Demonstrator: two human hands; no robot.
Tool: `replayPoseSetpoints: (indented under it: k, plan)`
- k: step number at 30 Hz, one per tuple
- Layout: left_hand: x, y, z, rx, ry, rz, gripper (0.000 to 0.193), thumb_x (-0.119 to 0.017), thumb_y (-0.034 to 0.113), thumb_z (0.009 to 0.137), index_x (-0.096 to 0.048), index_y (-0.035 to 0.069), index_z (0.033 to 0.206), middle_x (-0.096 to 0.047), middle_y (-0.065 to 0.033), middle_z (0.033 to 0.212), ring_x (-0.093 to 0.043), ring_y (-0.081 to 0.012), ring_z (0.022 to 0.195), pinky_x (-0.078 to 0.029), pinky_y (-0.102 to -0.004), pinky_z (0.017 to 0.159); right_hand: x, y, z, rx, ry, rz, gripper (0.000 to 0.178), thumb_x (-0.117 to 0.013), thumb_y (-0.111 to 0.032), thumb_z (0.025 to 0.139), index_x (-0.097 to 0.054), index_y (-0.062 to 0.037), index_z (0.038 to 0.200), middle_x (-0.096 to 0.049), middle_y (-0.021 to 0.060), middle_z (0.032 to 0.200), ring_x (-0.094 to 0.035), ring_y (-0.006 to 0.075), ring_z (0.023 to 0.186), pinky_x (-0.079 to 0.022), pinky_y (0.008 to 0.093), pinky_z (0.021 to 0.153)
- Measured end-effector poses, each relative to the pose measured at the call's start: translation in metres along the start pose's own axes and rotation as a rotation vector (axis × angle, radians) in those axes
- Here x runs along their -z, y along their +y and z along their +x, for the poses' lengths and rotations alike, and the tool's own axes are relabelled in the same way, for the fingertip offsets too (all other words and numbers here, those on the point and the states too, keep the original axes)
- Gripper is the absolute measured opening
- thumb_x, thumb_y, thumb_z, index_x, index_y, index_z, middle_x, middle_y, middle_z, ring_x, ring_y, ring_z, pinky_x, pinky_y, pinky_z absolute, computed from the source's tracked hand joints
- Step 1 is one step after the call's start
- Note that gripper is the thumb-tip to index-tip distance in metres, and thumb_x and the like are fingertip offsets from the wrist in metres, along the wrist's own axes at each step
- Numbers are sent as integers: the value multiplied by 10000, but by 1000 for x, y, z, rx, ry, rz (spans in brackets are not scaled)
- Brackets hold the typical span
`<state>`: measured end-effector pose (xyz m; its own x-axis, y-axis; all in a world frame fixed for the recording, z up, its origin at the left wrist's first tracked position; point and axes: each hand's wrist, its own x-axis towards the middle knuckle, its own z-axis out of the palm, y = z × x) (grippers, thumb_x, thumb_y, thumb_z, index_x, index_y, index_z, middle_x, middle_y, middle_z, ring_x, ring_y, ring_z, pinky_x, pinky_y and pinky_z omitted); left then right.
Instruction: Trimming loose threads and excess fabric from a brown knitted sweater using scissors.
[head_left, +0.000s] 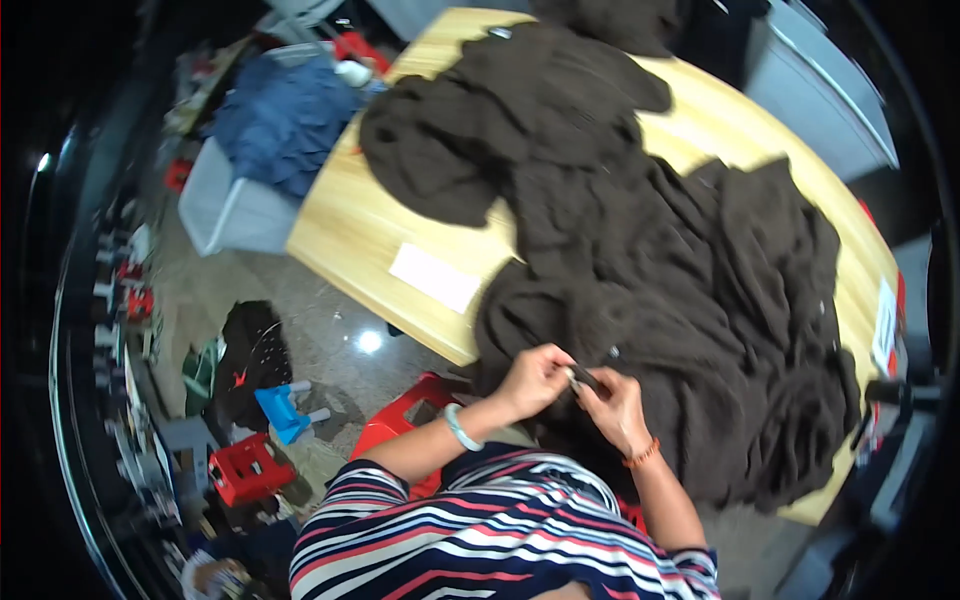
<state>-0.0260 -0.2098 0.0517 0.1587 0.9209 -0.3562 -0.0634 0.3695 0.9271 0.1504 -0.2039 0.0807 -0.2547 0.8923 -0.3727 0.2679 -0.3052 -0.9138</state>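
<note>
Dark brown fleece-like garments (690, 290) lie heaped over the table, their near folds hanging at its front edge. My left hand (535, 384) is closed in a pinch at the near edge of this heap, on a bit of the dark cloth. Right beside it, my right hand (618, 412) is closed too. A small, shiny, narrow thing (573, 382) shows at its fingertips, too small to name. The fingertips of both hands nearly meet. A small pale spot (614, 351) sits on the cloth just beyond them.
The light wooden table (345, 220) carries a white paper (435, 278) left of the heap. A grey bin (235, 205) of blue cloth stands at the far left, another grey bin (825, 90) at the far right. Red stools (250, 468) and a blue one (285, 410) are on the floor.
</note>
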Motion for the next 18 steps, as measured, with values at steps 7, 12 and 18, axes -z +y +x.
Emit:
replayPoseSetpoints:
  k: [7, 12, 18]
  plan:
    - [0, -1, -18, 6, 41, 59, 103, -551, -25, 900, -587, -27, 996, -637, -26, 838, -592, -49, 744, -479, -207, 645, 0, -6, -4, 56, -153, -63, 144, -590, 1, 873, -647, 92, 971, -664, 59, 770, -623, 89, 671, -507, 226, 621]
    - [-5, 6, -18, -44, 66, 136, 105, -545, -18, 902, -580, -30, 1001, -647, -47, 828, -602, -65, 739, -491, -219, 649, 3, 0, 3, -1, -180, 85, 132, -575, 22, 882, -660, 94, 953, -670, 66, 800, -628, 102, 672, -522, 223, 626]
    - [-9, 12, -19, -118, 90, 250, 94, -571, 15, 884, -594, -24, 967, -651, -61, 786, -600, -64, 675, -489, -232, 589, 4, 1, 2, -22, -168, 145, 135, -551, 35, 887, -659, 83, 951, -665, 59, 797, -613, 97, 657, -514, 217, 613]
